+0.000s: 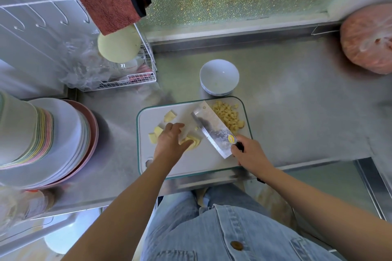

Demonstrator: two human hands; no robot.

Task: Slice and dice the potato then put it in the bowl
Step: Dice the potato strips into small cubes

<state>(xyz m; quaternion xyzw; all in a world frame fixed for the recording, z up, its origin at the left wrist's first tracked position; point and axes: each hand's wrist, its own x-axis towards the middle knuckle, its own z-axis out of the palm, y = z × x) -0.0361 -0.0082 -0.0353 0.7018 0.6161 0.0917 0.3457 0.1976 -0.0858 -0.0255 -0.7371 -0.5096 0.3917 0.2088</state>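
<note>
Right hand (248, 154) — grip wrapped firm round the cleaver (212, 131) handle, blade angled away from it across the board (191, 163). Left hand (169, 142), grip clawed onto the slices (192, 141) just beneath its fingertips. Dice (229, 117) heaped beyond the blade, bowl (212, 89) further out, nothing in it yet. Those slices look wet, stiff, likely slippery — pin the stack from above, fingertips tucked back.

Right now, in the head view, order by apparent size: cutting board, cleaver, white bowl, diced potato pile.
1. cutting board
2. cleaver and white bowl, too alike to rank
3. diced potato pile
</note>
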